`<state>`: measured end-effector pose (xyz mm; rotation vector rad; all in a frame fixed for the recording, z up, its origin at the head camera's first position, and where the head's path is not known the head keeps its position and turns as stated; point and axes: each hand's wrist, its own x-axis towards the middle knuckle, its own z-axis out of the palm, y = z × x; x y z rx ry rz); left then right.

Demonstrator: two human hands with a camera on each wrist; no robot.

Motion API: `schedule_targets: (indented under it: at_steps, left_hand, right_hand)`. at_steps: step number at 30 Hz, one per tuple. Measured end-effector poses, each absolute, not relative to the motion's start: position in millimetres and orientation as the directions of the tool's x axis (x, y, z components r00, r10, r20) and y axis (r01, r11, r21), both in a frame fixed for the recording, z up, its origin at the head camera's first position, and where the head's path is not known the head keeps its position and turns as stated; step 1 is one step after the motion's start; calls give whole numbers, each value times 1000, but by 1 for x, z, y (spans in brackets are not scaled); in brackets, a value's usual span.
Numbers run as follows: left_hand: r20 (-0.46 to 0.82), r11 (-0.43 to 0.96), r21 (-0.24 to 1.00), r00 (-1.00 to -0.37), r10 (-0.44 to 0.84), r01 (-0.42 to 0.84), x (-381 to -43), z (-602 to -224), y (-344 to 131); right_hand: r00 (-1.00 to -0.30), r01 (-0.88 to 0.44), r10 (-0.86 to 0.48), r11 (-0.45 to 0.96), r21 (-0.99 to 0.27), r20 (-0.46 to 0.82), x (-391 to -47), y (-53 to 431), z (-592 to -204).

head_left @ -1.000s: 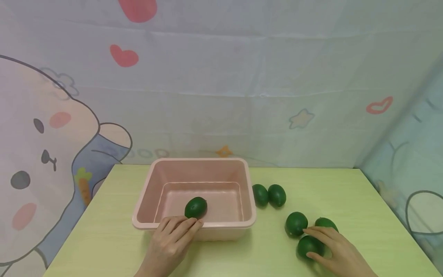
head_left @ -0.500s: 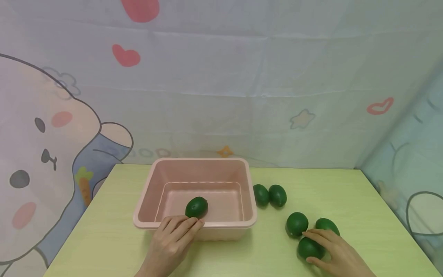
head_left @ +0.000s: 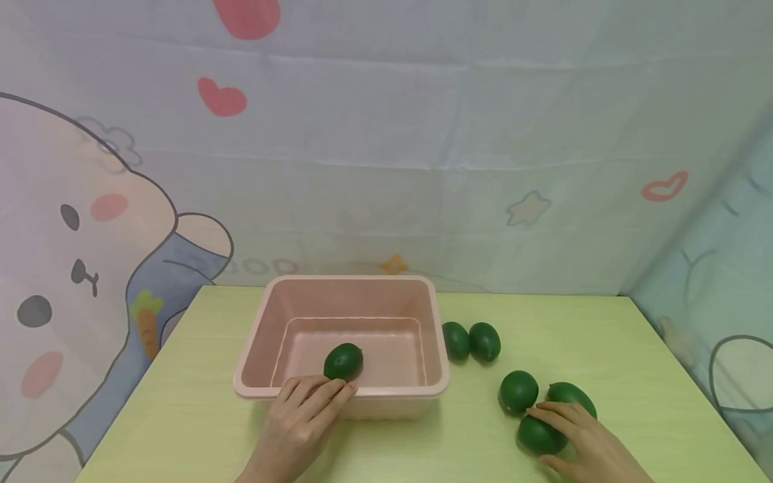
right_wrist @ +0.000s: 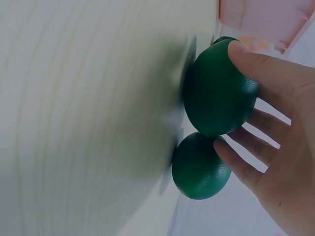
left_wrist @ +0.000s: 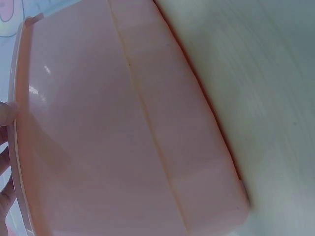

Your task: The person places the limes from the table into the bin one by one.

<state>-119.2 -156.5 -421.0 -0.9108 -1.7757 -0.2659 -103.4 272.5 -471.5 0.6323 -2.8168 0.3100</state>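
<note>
Step, judged: gripping 1 green fruit (head_left: 539, 437) | right hand (head_left: 586, 443): thumb and fingers part-spread, curved round it; 2nd fruit (right_wrist: 201, 169) at its fingertips | left hand (head_left: 296, 426): fingers bent over rim of pink bin (head_left: 398, 392), binned fruit (head_left: 343, 361) just beyond | next likely calls for: firmer hold, clean lift
</note>
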Motion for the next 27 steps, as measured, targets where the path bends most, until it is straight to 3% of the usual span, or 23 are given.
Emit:
schedule_targets:
  at_steps: [13, 27]
  left_hand:
    - [883, 676, -239, -133, 450, 697, -119, -420, -157]
    - [885, 672, -246, -121, 450, 698, -119, -418, -156]
  right_hand:
    - [-928, -370, -365, 897, -243, 67, -103, 271, -471]
    - [-950, -312, -306, 921, -232, 61, -103, 268, -468]
